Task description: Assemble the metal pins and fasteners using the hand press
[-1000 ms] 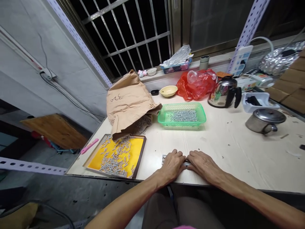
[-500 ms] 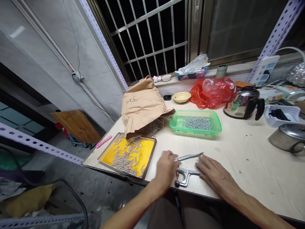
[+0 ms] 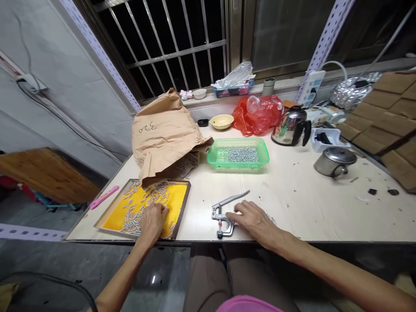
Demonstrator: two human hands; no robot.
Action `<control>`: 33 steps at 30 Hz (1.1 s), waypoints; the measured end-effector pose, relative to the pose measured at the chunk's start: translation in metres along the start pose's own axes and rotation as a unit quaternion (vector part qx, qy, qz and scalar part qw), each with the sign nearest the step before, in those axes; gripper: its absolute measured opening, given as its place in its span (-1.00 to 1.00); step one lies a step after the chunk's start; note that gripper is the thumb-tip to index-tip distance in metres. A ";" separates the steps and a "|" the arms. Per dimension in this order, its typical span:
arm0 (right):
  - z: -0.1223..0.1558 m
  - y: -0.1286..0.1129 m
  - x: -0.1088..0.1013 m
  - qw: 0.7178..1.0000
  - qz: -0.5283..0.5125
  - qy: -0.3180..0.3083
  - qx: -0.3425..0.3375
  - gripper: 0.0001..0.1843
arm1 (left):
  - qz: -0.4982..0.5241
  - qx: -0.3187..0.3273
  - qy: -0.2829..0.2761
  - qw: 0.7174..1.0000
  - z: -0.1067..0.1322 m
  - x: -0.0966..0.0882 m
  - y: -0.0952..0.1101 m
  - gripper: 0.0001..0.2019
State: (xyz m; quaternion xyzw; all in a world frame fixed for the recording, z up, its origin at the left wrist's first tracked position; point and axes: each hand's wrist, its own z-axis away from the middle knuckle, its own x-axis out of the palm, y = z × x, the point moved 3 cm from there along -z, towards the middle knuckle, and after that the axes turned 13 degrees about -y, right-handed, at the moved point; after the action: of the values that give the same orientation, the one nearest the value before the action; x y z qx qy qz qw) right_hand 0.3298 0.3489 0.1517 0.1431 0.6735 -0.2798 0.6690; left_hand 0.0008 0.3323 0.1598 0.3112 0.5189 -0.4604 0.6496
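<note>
My left hand (image 3: 152,220) rests in the yellow tray (image 3: 110,221) among several small metal pins (image 3: 136,216), its fingers curled down onto them; whether it holds any I cannot make out. My right hand (image 3: 252,219) lies on the table with its fingers over the handles of the metal hand pliers (image 3: 223,212), which lie on the tabletop near the front edge. One plier handle (image 3: 235,198) sticks out up and to the right, beyond my fingers.
A brown paper sack (image 3: 164,134) spills pins behind the tray. A green basket (image 3: 238,154) holds more pins. Farther back stand a yellow bowl (image 3: 221,121), a red plastic bag (image 3: 256,115), a kettle (image 3: 290,125), a steel pot (image 3: 334,161) and cardboard (image 3: 386,117).
My hands, together over the pliers a second ago, have parted. My left hand went left into the yellow tray; my right hand stays on the pliers. The camera view has shifted.
</note>
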 end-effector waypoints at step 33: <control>-0.007 0.035 -0.042 0.993 -0.087 0.020 0.075 -0.82 | 0.577 0.083 -0.270 0.766 0.057 0.049 0.119 -0.35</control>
State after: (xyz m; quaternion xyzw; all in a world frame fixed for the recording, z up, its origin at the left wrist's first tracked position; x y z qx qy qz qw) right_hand 0.3464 0.3888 0.1864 0.1391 0.6736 -0.3839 0.6160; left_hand 0.1340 0.3145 0.1196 0.4673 0.0047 -0.1050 0.8778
